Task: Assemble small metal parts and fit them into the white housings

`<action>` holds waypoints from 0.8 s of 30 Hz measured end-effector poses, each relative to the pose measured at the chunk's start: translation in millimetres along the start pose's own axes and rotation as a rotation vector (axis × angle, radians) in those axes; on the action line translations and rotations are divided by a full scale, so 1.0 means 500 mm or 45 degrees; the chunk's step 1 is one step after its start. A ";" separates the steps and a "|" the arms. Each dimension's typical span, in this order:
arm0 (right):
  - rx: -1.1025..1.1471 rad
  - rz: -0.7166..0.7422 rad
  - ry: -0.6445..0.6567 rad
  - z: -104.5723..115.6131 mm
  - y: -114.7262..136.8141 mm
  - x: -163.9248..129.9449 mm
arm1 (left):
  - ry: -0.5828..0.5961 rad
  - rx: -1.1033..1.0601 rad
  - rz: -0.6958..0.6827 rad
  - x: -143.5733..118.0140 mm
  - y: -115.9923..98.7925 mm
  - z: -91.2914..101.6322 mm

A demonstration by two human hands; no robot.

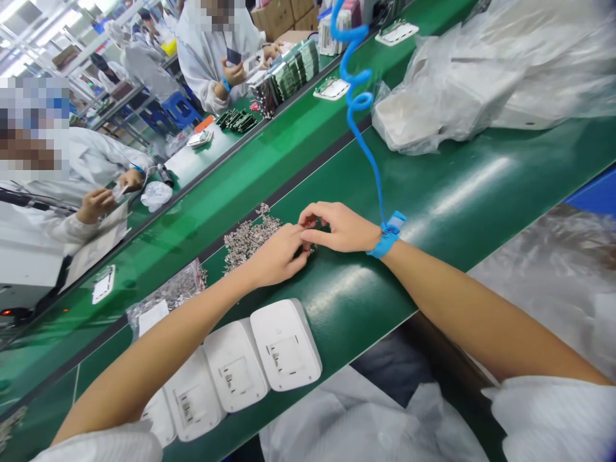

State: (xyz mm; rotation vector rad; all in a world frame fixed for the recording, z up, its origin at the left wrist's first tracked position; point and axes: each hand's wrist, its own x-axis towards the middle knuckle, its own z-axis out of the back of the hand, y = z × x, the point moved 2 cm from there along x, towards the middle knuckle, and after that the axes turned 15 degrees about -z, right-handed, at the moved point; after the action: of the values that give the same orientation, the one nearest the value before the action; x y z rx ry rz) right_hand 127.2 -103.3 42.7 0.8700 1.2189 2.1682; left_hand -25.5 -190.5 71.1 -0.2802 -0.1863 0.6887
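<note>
Head view: left hand (276,256) and right hand (337,228) pinch tiny metal parts (248,239), grip contents indistinct.

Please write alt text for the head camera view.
Two bare hands, left hand and right hand, meet at a pile of small metal parts on a green belt. White plastic housings lie nearer.
</note>
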 end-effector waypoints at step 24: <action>0.688 -0.328 0.115 0.010 0.007 -0.008 | -0.827 0.007 0.316 -0.020 -0.017 0.056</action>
State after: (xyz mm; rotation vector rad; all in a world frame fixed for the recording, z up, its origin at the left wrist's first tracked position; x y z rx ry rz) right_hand 133.4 -105.0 46.8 0.7666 1.8960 1.7115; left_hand -35.0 -197.9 99.5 -0.0650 -0.7781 1.0124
